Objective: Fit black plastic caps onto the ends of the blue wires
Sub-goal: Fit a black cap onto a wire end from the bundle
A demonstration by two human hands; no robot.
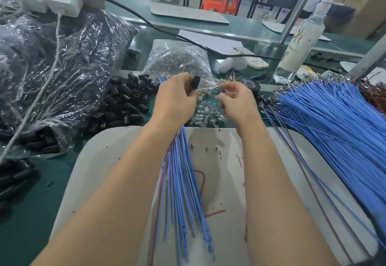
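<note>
Black cap [195,82] pinched in left hand [175,101] atop gripped blue wire bundle [183,182]; right hand [237,100] curled, contents unclear. Capping step; next: align wire end to bore.

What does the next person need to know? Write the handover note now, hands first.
Left hand: grips a bunch of blue wires and pinches one black cap at its fingertips.
Right hand: fingers curled close to that cap; whether they hold anything is unclear.
Loose caps lie left of the hands, the big wire pile to the right. The bunch trails over the white board.
Done: no capped wire can be made out.
Left: seat this cap, then do the rest of the bunch and the pile.
</note>
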